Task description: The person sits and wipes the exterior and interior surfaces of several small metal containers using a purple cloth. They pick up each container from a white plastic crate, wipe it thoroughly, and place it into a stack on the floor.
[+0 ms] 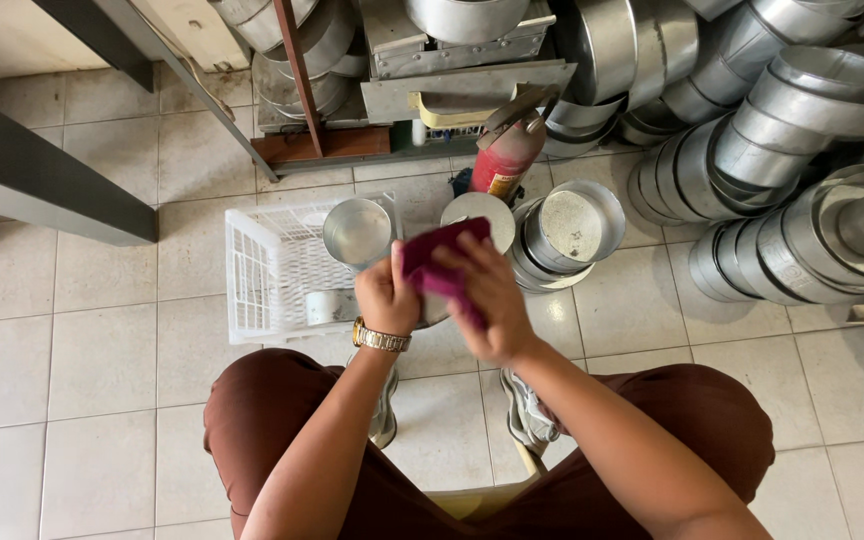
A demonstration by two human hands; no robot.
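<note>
The left hand, with one gold watch on its wrist, has its fingers curled around one round metal tin, and the right hand presses one dark red cloth on the tin with fingers close together. The tin is held above the tiled floor in front of the knees; its open or closed end I cannot tell, and its axis seems to point away from the person. Behind stands one white plastic crate with one tin inside, one stack of tins to the right, one red fire extinguisher, and many more tins further away.

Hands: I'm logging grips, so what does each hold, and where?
The right hand presses a maroon cloth from above. The left hand grips a round metal tin at its near edge, mostly hidden.
</note>
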